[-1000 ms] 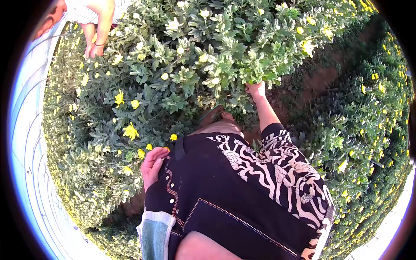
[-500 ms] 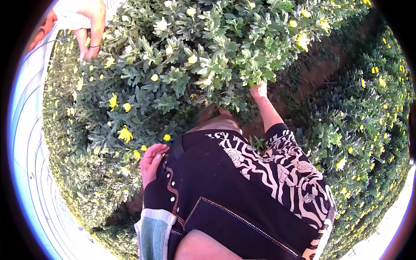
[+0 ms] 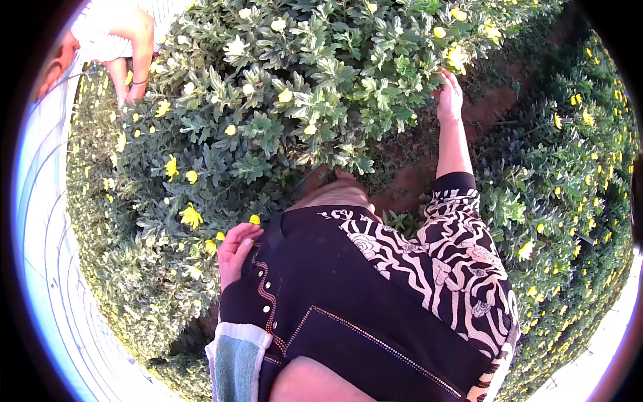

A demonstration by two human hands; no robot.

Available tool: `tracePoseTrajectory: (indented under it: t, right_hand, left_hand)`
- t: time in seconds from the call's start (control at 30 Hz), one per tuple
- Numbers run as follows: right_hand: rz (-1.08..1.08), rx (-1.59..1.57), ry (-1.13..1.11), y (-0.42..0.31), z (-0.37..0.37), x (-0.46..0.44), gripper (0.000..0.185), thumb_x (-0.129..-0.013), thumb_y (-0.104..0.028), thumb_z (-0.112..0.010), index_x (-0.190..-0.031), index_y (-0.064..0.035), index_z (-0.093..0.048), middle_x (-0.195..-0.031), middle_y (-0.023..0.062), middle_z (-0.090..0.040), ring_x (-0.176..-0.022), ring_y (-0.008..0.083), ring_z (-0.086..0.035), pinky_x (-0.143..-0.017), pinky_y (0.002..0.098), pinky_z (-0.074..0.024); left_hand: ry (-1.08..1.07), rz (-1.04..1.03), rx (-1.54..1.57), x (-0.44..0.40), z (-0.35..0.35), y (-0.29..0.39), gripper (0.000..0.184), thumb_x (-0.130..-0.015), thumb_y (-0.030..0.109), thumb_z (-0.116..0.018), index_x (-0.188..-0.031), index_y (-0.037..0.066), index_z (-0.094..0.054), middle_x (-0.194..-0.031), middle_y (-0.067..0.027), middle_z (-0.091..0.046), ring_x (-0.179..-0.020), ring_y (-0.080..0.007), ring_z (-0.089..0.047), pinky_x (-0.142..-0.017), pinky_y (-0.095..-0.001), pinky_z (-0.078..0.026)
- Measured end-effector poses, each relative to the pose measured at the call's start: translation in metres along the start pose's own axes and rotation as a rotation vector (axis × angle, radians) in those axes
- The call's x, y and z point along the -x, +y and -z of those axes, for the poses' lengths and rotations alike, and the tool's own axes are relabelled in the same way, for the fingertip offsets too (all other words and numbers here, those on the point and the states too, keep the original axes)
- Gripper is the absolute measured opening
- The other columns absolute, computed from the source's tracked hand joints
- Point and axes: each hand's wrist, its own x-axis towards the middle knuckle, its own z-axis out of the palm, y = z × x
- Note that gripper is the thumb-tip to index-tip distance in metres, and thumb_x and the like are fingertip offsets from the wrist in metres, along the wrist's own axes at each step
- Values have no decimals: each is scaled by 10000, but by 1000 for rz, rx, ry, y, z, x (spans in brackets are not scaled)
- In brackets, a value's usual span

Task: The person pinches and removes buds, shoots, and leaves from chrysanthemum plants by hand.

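My right hand [image 3: 449, 100] reaches up at the right edge of the leafy bush, its fingers stretched out and holding nothing that I can see. Just above its fingertips is a large yellow flower [image 3: 457, 58] on the bush. My left hand [image 3: 236, 253] stays low beside my dark top, with its fingers curled. A small yellowish spot shows at its fingertips, too small to name. Close above these fingers is a small yellow flower [image 3: 254, 220]. Whether the hand touches it, I cannot tell.
Bushes with yellow flowers [image 3: 191, 216] surround me. A strip of bare soil [image 3: 492, 107] separates the bush from another row [image 3: 536, 194] at right. At upper left, another person's hand [image 3: 136, 91] reaches into the plants. Pale sheeting [image 3: 47, 234] runs along the left.
My right hand has come out from the bush's lower edge and moved up and right toward the large yellow flower, its fingers now extended. My left hand has barely moved.
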Motion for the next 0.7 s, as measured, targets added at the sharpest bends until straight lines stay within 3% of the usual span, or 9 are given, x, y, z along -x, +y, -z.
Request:
tracePoseTrajectory:
  t: [0.1,0.17,0.2,0.3,0.37,0.43,0.57,0.6,0.7]
  right_hand:
    - [-112,11,-77,2,4,-29,229,-936,-144,-538,-1131,-113,-653,-950,0,-685,-715,78,-590,-563,221,-446]
    - [-165,230,-262,1,-3,-32,238,-921,-163,-556,-1125,-112,-666,-965,3,-689,-744,73,-591,-626,250,-462]
    - [-240,312,-280,-2,0,-30,282,-883,-167,-608,-1153,-112,-667,-980,-20,-691,-830,58,-602,-725,270,-469]
    - [-159,400,-500,18,4,-39,328,-851,-168,-656,-1175,-119,-662,-984,-55,-691,-871,31,-585,-765,288,-452]
    - [-183,422,-499,12,-7,-33,377,-793,-102,-694,-1169,-105,-673,-916,-35,-695,-772,66,-586,-701,259,-459]
    - [-279,767,-507,-2,-15,-26,333,-794,-112,-713,-1126,-97,-697,-898,-28,-692,-751,75,-584,-686,251,-462]
    - [-115,658,-505,23,-10,-41,264,-808,-146,-743,-1066,-97,-712,-838,-31,-680,-704,71,-575,-685,240,-470]
    - [-111,493,-462,31,-10,-42,187,-809,-145,-747,-985,-96,-707,-804,-29,-679,-667,73,-585,-612,236,-469]
    - [-290,272,-452,61,6,-63,132,-800,-66,-693,-929,-81,-675,-809,-26,-649,-743,99,-599,-707,244,-486]
  left_hand:
    - [-18,-20,7,-1,-2,-4,356,-907,4,-514,-1260,-35,-530,-1184,-158,-639,-1131,-250,-613,-998,-327,-429]
    - [-15,-24,-1,-2,-2,-6,357,-907,4,-515,-1261,-35,-530,-1184,-158,-639,-1135,-250,-611,-1002,-328,-428]
    - [-12,-23,-7,0,-3,-7,358,-907,4,-515,-1262,-35,-529,-1184,-159,-639,-1138,-249,-609,-1006,-330,-427]
    - [-4,-25,5,2,-3,-9,357,-909,4,-515,-1263,-34,-530,-1191,-160,-636,-1142,-251,-606,-1009,-331,-426]
    - [-4,-16,2,1,-3,-6,357,-908,8,-517,-1262,-34,-531,-1194,-161,-635,-1143,-251,-604,-1010,-331,-424]
    - [-4,-11,-1,-1,-3,-5,357,-908,12,-519,-1261,-34,-532,-1197,-161,-634,-1145,-251,-603,-1011,-331,-422]
    - [3,18,28,-3,-5,-3,359,-902,26,-532,-1256,-36,-535,-1198,-160,-633,-1142,-245,-601,-1014,-331,-418]
    - [7,26,27,-3,-5,-2,360,-900,29,-536,-1254,-36,-535,-1196,-160,-634,-1141,-243,-601,-1015,-331,-418]
    - [-14,-2,-1,-6,-3,-7,359,-900,27,-532,-1253,-36,-534,-1197,-158,-634,-1137,-237,-601,-1009,-325,-420]
